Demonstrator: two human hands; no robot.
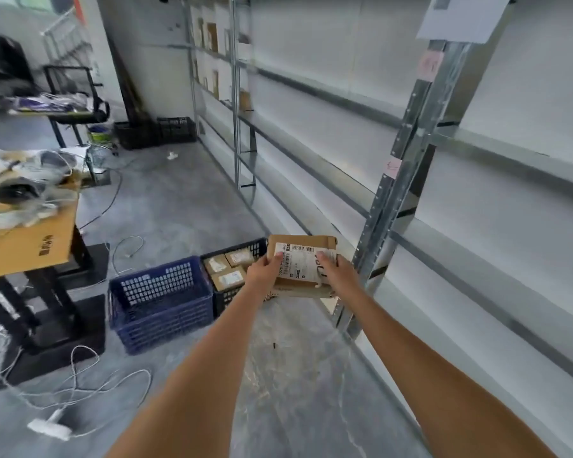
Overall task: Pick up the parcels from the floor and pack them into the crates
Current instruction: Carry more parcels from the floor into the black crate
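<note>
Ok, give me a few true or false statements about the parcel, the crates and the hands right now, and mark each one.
1. Both hands hold one parcel. True: the left hand and the right hand grip its two sides.
2. The blue crate is full of parcels. False: no parcel shows in it.
3. The black crate already holds parcels. True: several brown boxes lie in it.
4. The parcel's label faces down. False: the white label faces up at the camera.
5. The two crates stand side by side on the floor. True.
6. The held parcel rests on the shelf. False: it is held in the air, near the black crate.
</note>
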